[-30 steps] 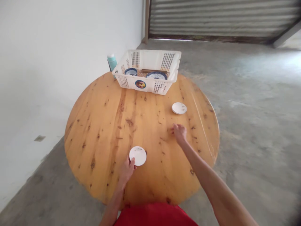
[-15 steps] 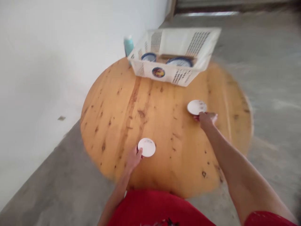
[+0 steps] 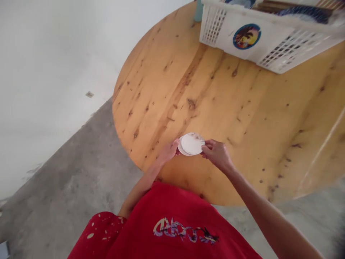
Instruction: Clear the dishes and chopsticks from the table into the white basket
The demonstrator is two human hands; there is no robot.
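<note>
Two small white plates overlap above the near part of the round wooden table (image 3: 172, 122). The upper plate (image 3: 192, 143) has brownish marks near its far edge, and my right hand (image 3: 217, 153) pinches its right rim. The lower plate (image 3: 182, 150) shows only as a crescent on the left and below. My left hand (image 3: 171, 149) grips that plate at its left rim, thumb on top. Whether the two plates touch all round, I cannot tell.
A white perforated plastic basket (image 3: 229, 28) with a round palm-tree sticker stands at the far right of the table, holding blue-rimmed dishes (image 3: 303, 16). Behind its left corner is a teal object (image 3: 198, 12), partly cut off. A white wall (image 3: 54, 72) rises on the left above the concrete floor (image 3: 88, 172).
My right hand has brought its plate from the table's right side in to the left, over the left hand's plate. The view has tilted down and closer.
</note>
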